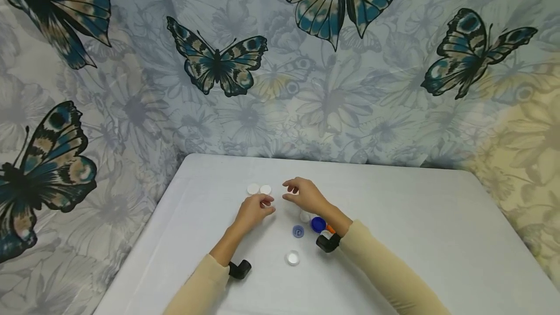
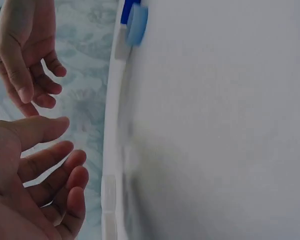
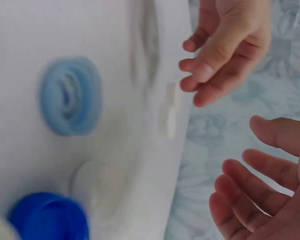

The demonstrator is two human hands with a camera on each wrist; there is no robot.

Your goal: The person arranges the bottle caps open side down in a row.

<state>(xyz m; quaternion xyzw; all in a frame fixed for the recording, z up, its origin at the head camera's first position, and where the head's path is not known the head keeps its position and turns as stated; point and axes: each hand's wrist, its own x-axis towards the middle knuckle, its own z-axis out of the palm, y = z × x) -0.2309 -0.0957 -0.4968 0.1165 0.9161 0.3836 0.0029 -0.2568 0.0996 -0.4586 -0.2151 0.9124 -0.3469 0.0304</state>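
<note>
My left hand [image 1: 254, 212] hovers over the table with loosely bent fingers and nothing in them. Just beyond it lie two white caps [image 1: 253, 188], side by side. Facing it, my right hand [image 1: 307, 195] is also raised, its fingers relaxed and holding nothing. Below the right hand and wrist is a loose group: a dark blue cap [image 1: 318, 224], a whitish cap [image 1: 305, 216], and an orange piece [image 1: 330, 228] partly hidden by the wrist. A light blue ridged cap [image 3: 71, 96] lies a little left of them. Nearer the front sits another white cap [image 1: 292, 257].
The white table [image 1: 420, 237] reaches out on both sides of the arms. A butterfly-printed cloth [image 1: 332, 96] hangs behind it and along the sides. A black wrist camera [image 1: 240, 270] is strapped at the left wrist, another black camera [image 1: 327, 243] at the right.
</note>
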